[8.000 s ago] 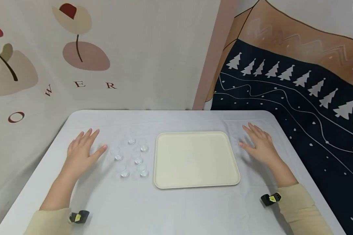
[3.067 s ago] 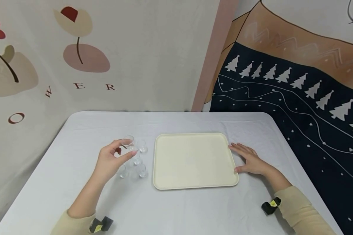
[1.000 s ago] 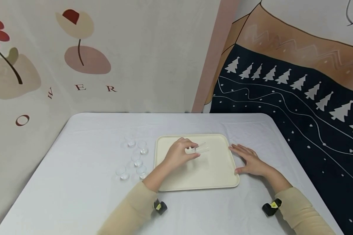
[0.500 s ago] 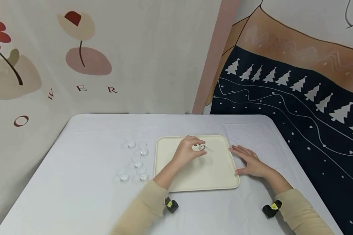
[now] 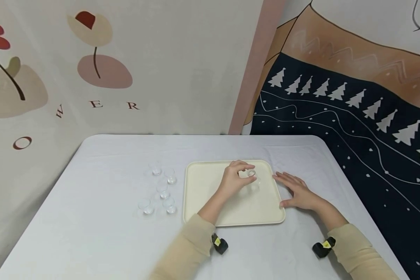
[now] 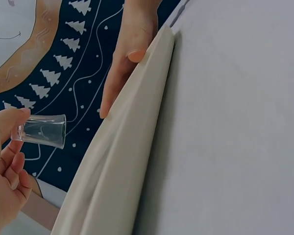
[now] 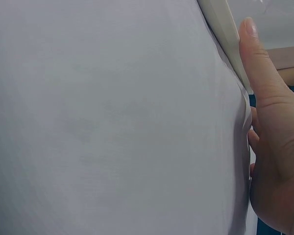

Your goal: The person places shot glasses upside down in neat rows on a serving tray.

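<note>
My left hand (image 5: 232, 179) is over the right half of a cream rectangular tray (image 5: 262, 208). Between thumb and fingertips it pinches a small clear shot glass (image 6: 46, 131) by its base. The glass is upside down, its wider mouth pointing towards the tray and apart from it. At the tray's right edge rests my right hand (image 5: 297, 191), fingers extended and thumb touching the rim. The right wrist view shows that thumb (image 7: 257, 58) against the tray's side (image 7: 220, 24). Several more shot glasses (image 5: 164, 192) stand mouth up in a loose group left of the tray.
A white cloth (image 5: 101, 217) covers the table under everything. Behind it hangs a pale printed curtain (image 5: 182, 70), with a dark tree-patterned fabric (image 5: 336, 128) on the right. Each sleeve carries a small black camera (image 5: 219, 244).
My left hand has taken one shot glass from the group, turned it upside down and carried it rightward over the tray. My right hand moved in to the tray's edge and has stayed there.
</note>
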Action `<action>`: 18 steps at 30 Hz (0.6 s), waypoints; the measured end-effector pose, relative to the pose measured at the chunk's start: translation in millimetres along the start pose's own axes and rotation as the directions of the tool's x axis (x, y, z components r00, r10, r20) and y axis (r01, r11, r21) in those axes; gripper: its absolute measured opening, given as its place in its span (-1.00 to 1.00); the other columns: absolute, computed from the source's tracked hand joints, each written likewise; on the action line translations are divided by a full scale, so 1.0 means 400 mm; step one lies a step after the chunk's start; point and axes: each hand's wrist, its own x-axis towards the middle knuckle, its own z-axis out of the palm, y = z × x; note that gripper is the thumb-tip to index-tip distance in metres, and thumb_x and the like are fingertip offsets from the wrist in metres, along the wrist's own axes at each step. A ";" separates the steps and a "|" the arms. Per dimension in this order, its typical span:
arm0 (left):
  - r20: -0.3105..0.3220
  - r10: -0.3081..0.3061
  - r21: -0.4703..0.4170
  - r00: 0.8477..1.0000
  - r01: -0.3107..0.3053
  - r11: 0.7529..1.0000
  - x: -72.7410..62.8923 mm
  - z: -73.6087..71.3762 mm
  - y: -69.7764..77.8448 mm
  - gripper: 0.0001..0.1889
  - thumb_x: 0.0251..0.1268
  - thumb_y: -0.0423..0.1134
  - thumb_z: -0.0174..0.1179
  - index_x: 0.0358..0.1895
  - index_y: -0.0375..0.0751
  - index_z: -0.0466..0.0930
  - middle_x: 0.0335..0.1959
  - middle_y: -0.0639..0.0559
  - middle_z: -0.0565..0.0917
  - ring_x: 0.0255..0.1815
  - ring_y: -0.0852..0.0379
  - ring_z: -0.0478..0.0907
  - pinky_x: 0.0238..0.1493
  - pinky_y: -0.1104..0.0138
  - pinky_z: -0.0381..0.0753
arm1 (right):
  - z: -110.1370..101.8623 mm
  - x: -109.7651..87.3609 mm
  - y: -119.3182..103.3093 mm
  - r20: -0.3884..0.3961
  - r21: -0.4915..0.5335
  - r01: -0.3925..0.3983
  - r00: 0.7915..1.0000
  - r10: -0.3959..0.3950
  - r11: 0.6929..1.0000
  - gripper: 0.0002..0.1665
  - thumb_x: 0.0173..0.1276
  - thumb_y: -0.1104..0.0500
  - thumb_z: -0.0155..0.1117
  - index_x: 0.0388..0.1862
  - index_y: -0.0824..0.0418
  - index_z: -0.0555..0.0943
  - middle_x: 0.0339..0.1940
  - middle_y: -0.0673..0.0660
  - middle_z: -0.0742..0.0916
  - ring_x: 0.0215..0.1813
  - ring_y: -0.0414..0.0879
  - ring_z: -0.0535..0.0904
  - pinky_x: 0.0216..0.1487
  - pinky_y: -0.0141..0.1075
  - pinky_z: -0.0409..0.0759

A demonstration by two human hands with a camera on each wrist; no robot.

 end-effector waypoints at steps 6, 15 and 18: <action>0.014 -0.001 -0.017 1.000 0.001 1.000 0.008 0.047 0.004 -0.68 0.01 -0.37 0.45 -0.09 -0.23 0.71 -0.14 0.03 0.61 -0.11 0.16 0.44 -0.10 0.29 0.51 | 0.002 -0.001 0.001 -0.017 0.002 0.017 1.000 -0.017 1.000 0.16 -0.07 -0.22 0.50 0.48 0.10 0.22 0.48 0.30 0.21 0.46 0.34 -0.07 0.28 0.31 -0.23; 0.049 0.000 0.008 0.999 0.000 1.000 0.013 0.101 0.003 -0.67 0.03 -0.36 0.43 -0.06 -0.19 0.71 -0.11 0.06 0.61 -0.02 0.20 0.41 -0.01 0.39 0.46 | 0.001 -0.003 -0.001 -0.011 0.003 0.016 1.000 -0.016 1.000 0.15 -0.06 -0.20 0.51 0.48 0.11 0.22 0.48 0.32 0.20 0.46 0.34 -0.07 0.28 0.32 -0.23; 0.057 -0.001 0.022 0.998 0.000 1.000 0.016 0.114 0.000 -0.67 0.04 -0.36 0.43 -0.05 -0.19 0.70 -0.11 0.07 0.60 -0.02 0.21 0.40 0.01 0.40 0.45 | -0.002 -0.003 -0.004 0.000 -0.004 0.008 1.000 -0.008 1.000 0.16 -0.05 -0.20 0.50 0.48 0.13 0.20 0.48 0.33 0.19 0.46 0.35 -0.09 0.28 0.32 -0.24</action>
